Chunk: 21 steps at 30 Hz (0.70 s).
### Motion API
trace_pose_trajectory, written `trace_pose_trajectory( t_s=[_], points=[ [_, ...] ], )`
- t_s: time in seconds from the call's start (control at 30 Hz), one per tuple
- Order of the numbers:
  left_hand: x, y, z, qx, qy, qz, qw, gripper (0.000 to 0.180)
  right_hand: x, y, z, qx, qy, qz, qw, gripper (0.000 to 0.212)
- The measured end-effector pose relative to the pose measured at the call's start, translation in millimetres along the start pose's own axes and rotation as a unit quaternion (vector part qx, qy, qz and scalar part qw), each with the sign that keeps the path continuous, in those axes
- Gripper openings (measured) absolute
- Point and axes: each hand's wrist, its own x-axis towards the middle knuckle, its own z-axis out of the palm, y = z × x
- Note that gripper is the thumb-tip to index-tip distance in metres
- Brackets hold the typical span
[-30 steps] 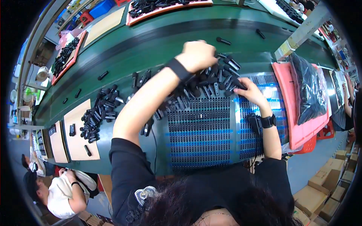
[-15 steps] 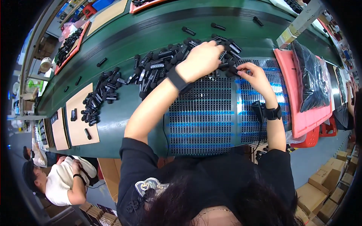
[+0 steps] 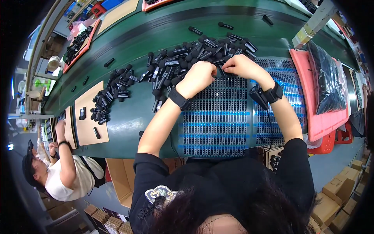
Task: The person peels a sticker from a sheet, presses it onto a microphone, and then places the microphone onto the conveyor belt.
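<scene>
At the near edge of a heap of small black clip-on microphones with round foam heads (image 3: 171, 62), my two hands are close together. My left hand (image 3: 198, 77) is closed with its fingertips curled inward; whatever they hold is hidden behind them. Thumb and fingers of my right hand (image 3: 245, 69) pinch a small black microphone (image 3: 221, 71), only partly visible. Right below lies a clear sheet (image 3: 214, 113) with rows of small black pieces and blue strips. A second such sheet (image 3: 269, 126) lies to its right, under my right forearm.
A green conveyor table (image 3: 132, 121) carries everything. Cardboard pieces (image 3: 89, 134) with a few microphones lie left. At the right, a pink foam tray (image 3: 317, 126) holds a clear bag of black items (image 3: 325, 85). A metal post (image 3: 311, 25) stands far right; a co-worker (image 3: 66, 171) is at the left.
My left hand has drawn back from the heap toward me. My right hand has moved left, beside it, with the microphone. The co-worker has raised an arm to the table.
</scene>
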Motion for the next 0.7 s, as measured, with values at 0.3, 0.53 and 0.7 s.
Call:
trace_pose_trajectory(
  t_s=[0.3,0.53,0.7],
  points=[
    [-10,-4,11,-0.038,-0.01,0.003,0.999,0.016,15,7,23,0.062,-0.097,0.061,0.991,0.016],
    [-7,8,15,-0.061,-0.003,0.011,0.998,0.014,14,3,17,0.037,-0.114,0.055,0.991,0.016],
    [-14,22,10,-0.021,0.022,0.045,0.999,0.013,12,12,20,0.146,-0.169,0.024,0.974,0.014]
  ],
)
